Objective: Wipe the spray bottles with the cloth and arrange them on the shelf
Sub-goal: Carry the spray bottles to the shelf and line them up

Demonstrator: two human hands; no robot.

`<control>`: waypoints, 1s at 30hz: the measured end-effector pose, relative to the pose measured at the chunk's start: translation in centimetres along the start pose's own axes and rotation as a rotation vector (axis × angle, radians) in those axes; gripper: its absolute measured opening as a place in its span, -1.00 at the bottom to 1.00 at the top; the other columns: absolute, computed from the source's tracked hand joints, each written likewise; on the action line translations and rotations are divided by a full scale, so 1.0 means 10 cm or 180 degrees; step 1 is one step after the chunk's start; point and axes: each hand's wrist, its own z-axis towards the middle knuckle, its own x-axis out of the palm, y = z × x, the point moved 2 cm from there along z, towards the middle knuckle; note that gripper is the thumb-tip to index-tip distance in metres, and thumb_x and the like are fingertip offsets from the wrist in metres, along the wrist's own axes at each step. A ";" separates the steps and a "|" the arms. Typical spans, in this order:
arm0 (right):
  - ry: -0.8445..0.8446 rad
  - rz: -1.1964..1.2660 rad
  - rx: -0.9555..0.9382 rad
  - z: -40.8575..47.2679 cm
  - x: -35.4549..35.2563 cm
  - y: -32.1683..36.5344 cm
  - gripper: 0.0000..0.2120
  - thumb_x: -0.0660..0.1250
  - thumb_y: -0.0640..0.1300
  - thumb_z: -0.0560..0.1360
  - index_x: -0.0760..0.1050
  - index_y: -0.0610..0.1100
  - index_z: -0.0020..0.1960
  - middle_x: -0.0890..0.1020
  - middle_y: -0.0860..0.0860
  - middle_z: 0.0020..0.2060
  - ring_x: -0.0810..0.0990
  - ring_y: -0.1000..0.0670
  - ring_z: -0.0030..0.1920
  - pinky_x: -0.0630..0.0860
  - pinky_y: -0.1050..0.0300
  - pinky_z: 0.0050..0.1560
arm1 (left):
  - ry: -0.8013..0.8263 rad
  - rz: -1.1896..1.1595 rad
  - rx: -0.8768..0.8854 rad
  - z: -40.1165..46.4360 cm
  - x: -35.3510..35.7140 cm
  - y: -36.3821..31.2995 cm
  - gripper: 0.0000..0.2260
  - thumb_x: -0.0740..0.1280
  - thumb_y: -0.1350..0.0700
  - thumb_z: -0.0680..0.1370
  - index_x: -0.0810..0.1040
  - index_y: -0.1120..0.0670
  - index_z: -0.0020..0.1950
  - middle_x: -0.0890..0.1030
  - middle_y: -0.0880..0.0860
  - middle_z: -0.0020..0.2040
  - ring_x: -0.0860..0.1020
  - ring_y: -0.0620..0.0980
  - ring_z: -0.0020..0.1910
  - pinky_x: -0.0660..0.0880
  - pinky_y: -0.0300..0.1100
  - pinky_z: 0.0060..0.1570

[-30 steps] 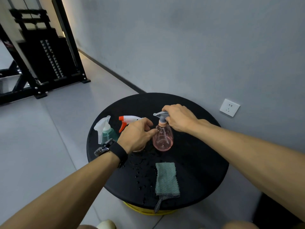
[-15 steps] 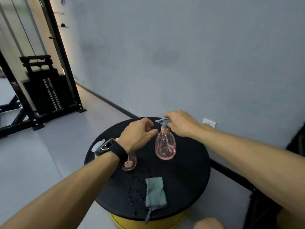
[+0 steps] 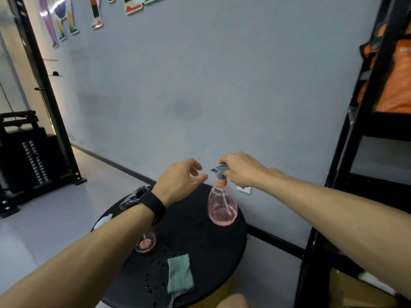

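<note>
Above the table's far edge, the pink spray bottle [image 3: 222,206] hangs from the right hand [image 3: 241,172].

Right hand has its fingers wrapped round the grey trigger head, and the bottle looks lifted clear of the black round table [image 3: 213,245], long axis upright, bulb down, nozzle pointing left toward the left hand [image 3: 181,182]. That left hand hovers just beside the nozzle, fingers loosely curled, holding nothing. The green cloth [image 3: 179,273] lies flat near the table's near edge, among water drops. A second pink bottle [image 3: 145,242] and a pale sprayer head [image 3: 102,221] sit by the left edge, half hidden under the forearm. Black shelf frame [image 3: 364,121] stands off to the right. My read: early going, one bottle heading shelfward, the others yet to be wiped and placed.
</note>
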 end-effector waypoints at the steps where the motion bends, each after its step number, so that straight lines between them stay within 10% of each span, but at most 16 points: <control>1: -0.0011 0.0000 0.0045 -0.06 -0.06 -0.04 -0.81 0.25 -0.26 0.53 0.54 -0.16 0.11 0.60 -0.12 0.01 0.58 -0.13 -0.07 0.50 0.05 -0.23 | 0.0010 -0.0002 0.0044 -0.01 0.00 -0.08 -0.68 0.33 -0.12 0.56 0.52 0.00 0.24 0.62 -0.08 0.12 0.54 -0.09 -0.01 0.40 -0.24 -0.04; 14: -0.0038 -0.0051 0.0637 -0.80 -0.71 -0.59 -0.86 0.24 -0.29 0.46 0.54 -0.17 -0.03 0.58 -0.12 -0.20 0.54 -0.06 -0.38 0.52 0.05 -0.35 | 0.0180 -0.0116 0.0723 -0.03 0.21 -1.17 -0.72 0.32 -0.09 0.56 0.53 -0.02 0.23 0.61 -0.10 0.12 0.53 -0.08 -0.02 0.48 -0.18 0.03; 19: -0.0115 -0.0102 0.0793 -1.06 -0.89 -0.85 -0.85 0.26 -0.29 0.49 0.52 -0.15 0.01 0.52 -0.05 -0.25 0.50 -0.05 -0.28 0.30 0.16 -0.41 | 0.0281 -0.0155 0.0894 -0.07 0.34 -1.48 -0.72 0.33 -0.07 0.56 0.52 -0.01 0.24 0.61 -0.10 0.12 0.53 -0.08 0.02 0.46 -0.19 0.06; 30: -0.0194 -0.0218 0.1165 -1.52 -1.18 -1.34 -0.82 0.32 -0.20 0.51 0.59 -0.18 0.09 0.61 -0.12 -0.01 0.58 -0.12 -0.04 0.45 0.11 -0.23 | 0.0420 -0.0110 0.1320 -0.11 0.64 -2.06 -0.73 0.32 -0.08 0.56 0.52 -0.04 0.23 0.61 -0.11 0.10 0.53 -0.10 0.02 0.49 -0.17 0.08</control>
